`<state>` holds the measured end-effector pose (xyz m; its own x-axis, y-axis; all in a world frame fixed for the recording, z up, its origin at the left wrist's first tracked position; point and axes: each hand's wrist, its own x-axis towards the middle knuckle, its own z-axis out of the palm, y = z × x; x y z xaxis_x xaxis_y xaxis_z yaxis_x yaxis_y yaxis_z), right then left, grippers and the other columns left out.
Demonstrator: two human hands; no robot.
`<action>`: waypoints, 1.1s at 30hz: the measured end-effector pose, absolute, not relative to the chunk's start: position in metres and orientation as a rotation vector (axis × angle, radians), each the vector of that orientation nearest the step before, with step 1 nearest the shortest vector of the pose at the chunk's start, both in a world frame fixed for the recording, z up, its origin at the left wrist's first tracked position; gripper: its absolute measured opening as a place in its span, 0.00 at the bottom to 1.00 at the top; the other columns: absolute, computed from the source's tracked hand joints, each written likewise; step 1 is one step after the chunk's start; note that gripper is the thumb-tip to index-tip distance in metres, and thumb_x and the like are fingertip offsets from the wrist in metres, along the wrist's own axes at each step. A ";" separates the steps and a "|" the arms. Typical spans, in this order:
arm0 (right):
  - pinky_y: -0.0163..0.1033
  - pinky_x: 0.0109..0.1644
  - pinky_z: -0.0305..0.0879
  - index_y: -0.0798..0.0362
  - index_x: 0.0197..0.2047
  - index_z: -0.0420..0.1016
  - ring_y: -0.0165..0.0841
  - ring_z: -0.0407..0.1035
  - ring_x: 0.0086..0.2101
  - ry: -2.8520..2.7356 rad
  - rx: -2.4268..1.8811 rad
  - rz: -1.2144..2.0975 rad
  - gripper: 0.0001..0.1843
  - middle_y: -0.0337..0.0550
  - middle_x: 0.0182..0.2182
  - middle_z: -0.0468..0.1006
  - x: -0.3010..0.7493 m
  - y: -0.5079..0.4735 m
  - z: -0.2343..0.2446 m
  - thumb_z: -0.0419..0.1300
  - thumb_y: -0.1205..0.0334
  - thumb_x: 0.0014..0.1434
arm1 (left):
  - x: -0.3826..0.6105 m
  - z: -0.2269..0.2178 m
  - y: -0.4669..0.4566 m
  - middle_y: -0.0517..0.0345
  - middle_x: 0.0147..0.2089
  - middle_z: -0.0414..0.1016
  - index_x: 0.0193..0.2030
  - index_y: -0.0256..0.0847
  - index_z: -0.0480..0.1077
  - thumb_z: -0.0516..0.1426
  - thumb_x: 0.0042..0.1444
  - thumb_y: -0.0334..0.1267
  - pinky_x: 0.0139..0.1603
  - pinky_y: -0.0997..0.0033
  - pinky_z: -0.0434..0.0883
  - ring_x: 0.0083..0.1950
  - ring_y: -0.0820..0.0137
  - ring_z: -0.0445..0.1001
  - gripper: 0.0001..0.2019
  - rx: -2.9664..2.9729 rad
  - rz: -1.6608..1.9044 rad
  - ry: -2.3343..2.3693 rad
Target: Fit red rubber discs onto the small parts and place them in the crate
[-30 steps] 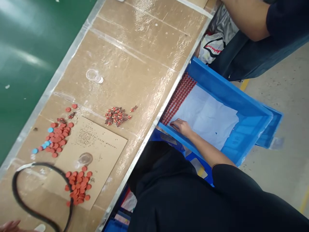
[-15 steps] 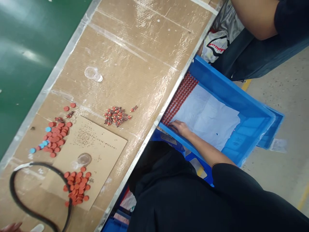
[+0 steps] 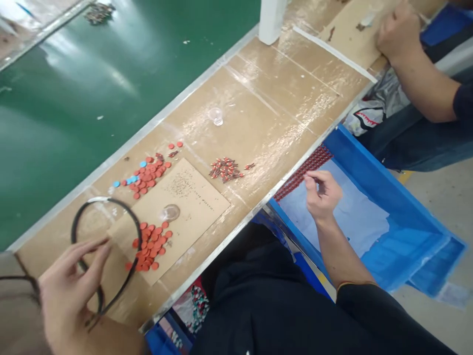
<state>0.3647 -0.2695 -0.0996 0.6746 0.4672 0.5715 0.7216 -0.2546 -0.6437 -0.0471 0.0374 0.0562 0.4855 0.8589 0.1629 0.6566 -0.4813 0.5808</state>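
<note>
My left hand (image 3: 72,283) is above the left end of the bench, over the black hose-like ring (image 3: 137,226). Its thumb and index fingertips come together near the ring's inside; anything between them is too small to make out. My right hand (image 3: 323,196) hovers over the blue bin (image 3: 406,231), fingers curled and thumb close to the index finger; what it pinches, if anything, is hidden. Beneath it, rows of small dark red pieces (image 3: 295,178) lie along the bin's near side, beside a white sheet (image 3: 364,212).
Orange-red discs (image 3: 151,246) lie on a cardboard sheet (image 3: 199,222) with a small clear lid (image 3: 172,212) and tiny specks. More red and blue discs (image 3: 148,175) sit behind. A pile of small red-tipped pieces (image 3: 225,169) is mid-bench. A co-worker's hand (image 3: 401,32) is at upper right.
The view has shifted, so the bench appears farther right. My right hand has risen off the red rows in the bin. My left hand has come in from the lower-left corner.
</note>
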 end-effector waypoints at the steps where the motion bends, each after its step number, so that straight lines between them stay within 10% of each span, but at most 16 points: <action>1: 0.43 0.45 0.76 0.46 0.51 0.82 0.37 0.77 0.38 -1.049 -1.870 -0.310 0.09 0.43 0.40 0.84 0.362 -0.249 -0.086 0.60 0.59 0.72 | -0.053 0.050 0.043 0.70 0.35 0.81 0.33 0.55 0.80 0.71 0.51 0.56 0.28 0.69 0.67 0.34 0.65 0.76 0.12 2.322 0.507 1.252; 10: 0.52 0.55 0.75 0.48 0.50 0.84 0.45 0.76 0.49 -1.684 -2.012 0.063 0.13 0.51 0.47 0.84 0.370 -0.150 -0.051 0.58 0.59 0.71 | -0.081 0.011 0.048 0.55 0.56 0.80 0.54 0.49 0.81 0.62 0.64 0.50 0.65 0.59 0.75 0.58 0.58 0.80 0.16 2.345 0.228 1.012; 18: 0.49 0.35 0.74 0.50 0.44 0.83 0.43 0.76 0.30 -1.493 -1.970 -0.053 0.14 0.47 0.32 0.82 0.371 -0.133 -0.027 0.63 0.50 0.64 | -0.083 0.010 0.037 0.45 0.54 0.78 0.55 0.41 0.79 0.52 0.66 0.40 0.63 0.54 0.75 0.56 0.56 0.77 0.18 2.261 0.173 1.033; 33: 0.39 0.38 0.82 0.42 0.44 0.88 0.34 0.84 0.37 -1.521 -1.069 0.519 0.09 0.38 0.38 0.89 0.236 -0.011 -0.017 0.73 0.65 0.61 | -0.083 0.006 0.038 0.49 0.47 0.78 0.46 0.40 0.81 0.52 0.66 0.31 0.51 0.62 0.71 0.49 0.61 0.77 0.14 2.310 0.086 1.033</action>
<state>0.2359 -0.0106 -0.0166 0.0632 0.8418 0.5361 0.3379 0.4874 -0.8051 -0.0826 0.0380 0.0059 0.6951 0.6966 -0.1775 0.6579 -0.5170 0.5475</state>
